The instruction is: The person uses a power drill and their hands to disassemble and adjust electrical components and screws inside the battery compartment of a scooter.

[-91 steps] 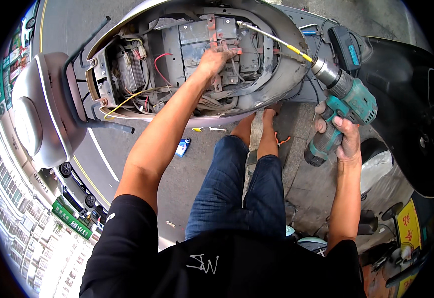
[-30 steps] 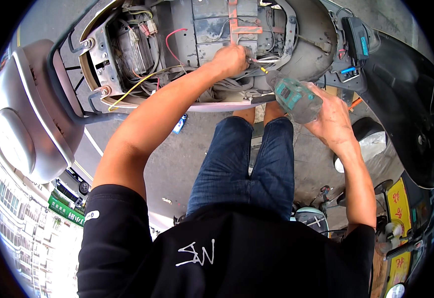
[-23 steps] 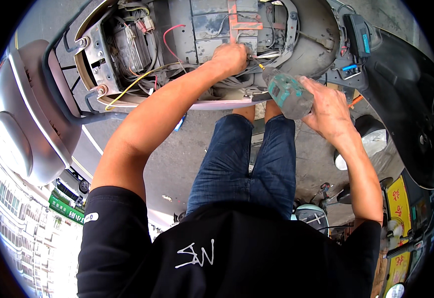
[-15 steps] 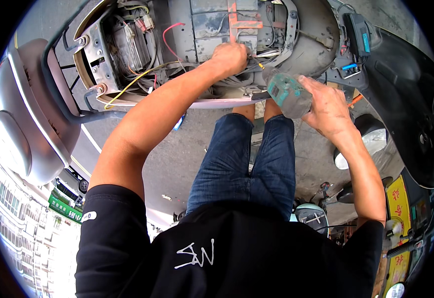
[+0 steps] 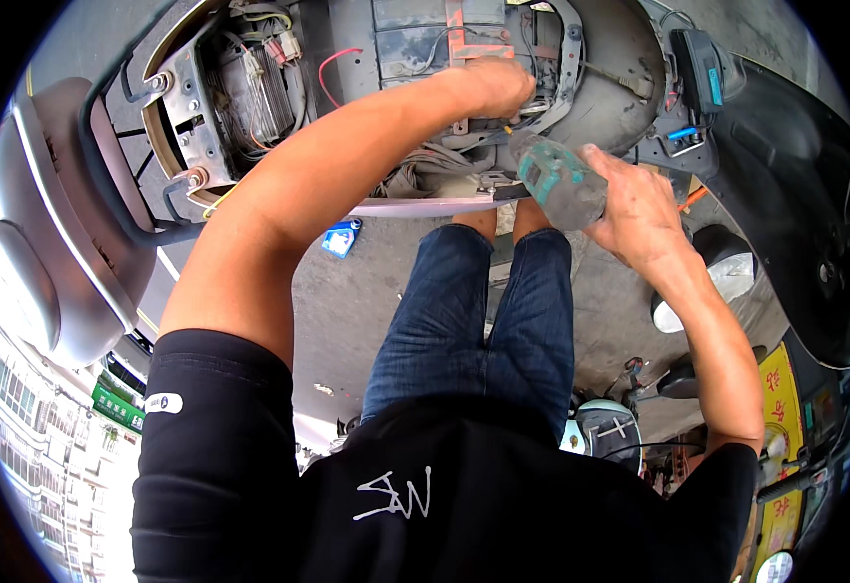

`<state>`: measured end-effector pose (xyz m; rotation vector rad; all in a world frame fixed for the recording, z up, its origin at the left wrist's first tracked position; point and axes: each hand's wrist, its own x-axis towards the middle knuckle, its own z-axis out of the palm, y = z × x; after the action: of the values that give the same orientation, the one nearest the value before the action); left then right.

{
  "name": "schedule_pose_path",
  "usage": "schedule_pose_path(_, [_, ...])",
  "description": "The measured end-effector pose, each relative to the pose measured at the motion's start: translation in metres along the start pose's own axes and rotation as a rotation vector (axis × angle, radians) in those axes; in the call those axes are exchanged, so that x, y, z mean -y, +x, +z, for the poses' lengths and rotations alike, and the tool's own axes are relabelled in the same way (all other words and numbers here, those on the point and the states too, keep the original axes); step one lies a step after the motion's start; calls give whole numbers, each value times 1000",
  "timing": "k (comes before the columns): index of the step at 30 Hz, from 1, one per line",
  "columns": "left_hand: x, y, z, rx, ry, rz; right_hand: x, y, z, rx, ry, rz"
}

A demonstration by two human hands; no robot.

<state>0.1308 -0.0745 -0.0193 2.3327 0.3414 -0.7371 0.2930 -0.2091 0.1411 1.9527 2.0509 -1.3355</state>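
Note:
My right hand (image 5: pixel 641 209) is closed round a dusty green-and-grey cordless power driver (image 5: pixel 563 185). Its yellow-marked bit (image 5: pixel 509 130) points up and left toward the scooter's open body. Farther over, my left hand (image 5: pixel 503 89) reaches across the cavity by the right end of the dark battery blocks (image 5: pixel 410 44). Its fingers curl downward beside the cables and frame bar (image 5: pixel 569 73); the tips are hidden, and whatever they hold cannot be made out. An orange strap (image 5: pixel 483 51) lies across the blocks just beyond that hand.
A finned metal controller (image 5: pixel 267 102) and a loose red wire (image 5: pixel 328 70) sit at the cavity's left. Along its near edge runs a pink body panel (image 5: pixel 415 207). A blue-and-white packet (image 5: pixel 340 239) lies on the ground. The black scooter fairing (image 5: pixel 784 165) rises at right.
My left hand has moved right and slightly farther away, over the end of the battery blocks. My left forearm now covers the yellow cable. The driver has barely shifted.

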Motion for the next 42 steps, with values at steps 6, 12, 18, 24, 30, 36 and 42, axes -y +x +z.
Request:
schedule_pose_path(6, [9,36,11,170,-10,-70,1,-1,5,38,-8,21])
schedule_pose_path(12, [2,40,-6,251,88,127,-3,-4,7,-2,2,-9])
schedule_pose_path(18, [-4,69,6,464,175,188,5,-2,4,26,-3,19])
schedule_pose_path(24, [15,92,31,560,267,333,10,2,4,49,23,44])
schedule_pose_path(30, [5,87,19,526,272,305,8,-1,6,11,26,42])
schedule_pose_path(36, [8,87,21,547,269,284,12,2,5,32,23,64])
schedule_pose_path(42, [9,86,20,509,257,297,13,4,4,25,39,64])
